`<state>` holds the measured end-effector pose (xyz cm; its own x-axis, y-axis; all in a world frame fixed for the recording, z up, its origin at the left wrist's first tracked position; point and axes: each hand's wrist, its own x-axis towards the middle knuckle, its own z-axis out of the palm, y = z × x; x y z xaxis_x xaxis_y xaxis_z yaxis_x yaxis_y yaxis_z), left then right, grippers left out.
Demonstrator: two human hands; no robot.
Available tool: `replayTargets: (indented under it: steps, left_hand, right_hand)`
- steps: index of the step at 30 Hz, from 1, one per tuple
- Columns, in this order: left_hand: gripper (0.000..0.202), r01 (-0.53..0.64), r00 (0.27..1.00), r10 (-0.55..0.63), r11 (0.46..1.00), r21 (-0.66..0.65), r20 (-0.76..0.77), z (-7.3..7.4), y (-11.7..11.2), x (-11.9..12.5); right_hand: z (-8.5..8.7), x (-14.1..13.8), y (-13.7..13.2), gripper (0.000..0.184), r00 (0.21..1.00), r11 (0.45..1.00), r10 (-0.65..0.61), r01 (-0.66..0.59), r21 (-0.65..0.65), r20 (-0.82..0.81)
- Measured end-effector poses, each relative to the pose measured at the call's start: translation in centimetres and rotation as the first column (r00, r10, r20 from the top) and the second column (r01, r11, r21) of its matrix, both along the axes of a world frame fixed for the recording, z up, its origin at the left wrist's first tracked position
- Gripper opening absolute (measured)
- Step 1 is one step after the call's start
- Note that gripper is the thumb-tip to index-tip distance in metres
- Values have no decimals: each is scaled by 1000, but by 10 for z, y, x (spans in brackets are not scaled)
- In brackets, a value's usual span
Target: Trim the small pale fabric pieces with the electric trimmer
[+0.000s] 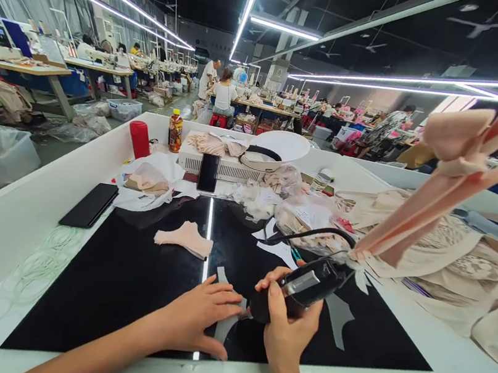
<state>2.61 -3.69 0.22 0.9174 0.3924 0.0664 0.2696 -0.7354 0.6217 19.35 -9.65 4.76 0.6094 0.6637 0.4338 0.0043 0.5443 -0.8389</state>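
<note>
My right hand (286,329) is closed round a black corded hand tool (302,288), its tip down on the black mat (122,280). My left hand (199,316) lies flat beside it, fingers spread, pressing a thin translucent strip (224,326) onto the mat just left of the tool's tip. The tool's black cable (312,233) loops away toward the far right. A small folded pink fabric piece (185,238) lies on the mat further back. Pink straps with a padded cup (458,162) hang in from the upper right.
A dark phone (89,204) lies at the mat's left edge, another phone (208,172) leans against a white box. A red cup (139,139), a drink bottle (175,131), a white bowl (278,147) and piles of beige lace fabric (452,267) crowd the back and right. People work at distant tables.
</note>
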Motion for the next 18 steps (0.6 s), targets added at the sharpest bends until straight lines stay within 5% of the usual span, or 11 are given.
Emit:
replayTargets:
  steps: [18]
  left_hand:
    - [85, 14, 1000, -15, 1000, -22, -16, 2, 1, -1]
  right_hand:
    - [-1, -12, -11, 49, 996, 997, 72, -73, -18, -59]
